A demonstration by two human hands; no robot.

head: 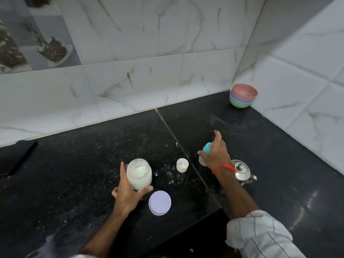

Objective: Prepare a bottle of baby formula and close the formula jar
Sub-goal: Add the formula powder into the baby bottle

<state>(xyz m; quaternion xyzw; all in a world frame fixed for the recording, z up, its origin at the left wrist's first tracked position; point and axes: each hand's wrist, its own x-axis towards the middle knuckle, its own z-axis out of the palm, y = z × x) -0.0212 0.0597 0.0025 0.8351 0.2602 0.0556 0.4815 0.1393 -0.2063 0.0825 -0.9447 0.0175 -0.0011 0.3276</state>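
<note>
Print on the small cup [182,165] unreadable; left hand [128,192] grips jar [139,174], right hand [216,155] bottle [204,152].

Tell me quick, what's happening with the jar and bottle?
Left hand grips open formula jar. Right hand holds baby bottle. Lid off, on counter. Nothing in the way.

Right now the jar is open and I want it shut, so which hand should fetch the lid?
Probably the left hand: it grips the formula jar, and the lid lies on the counter right beside it. The right hand holds the baby bottle, farther off.
</note>
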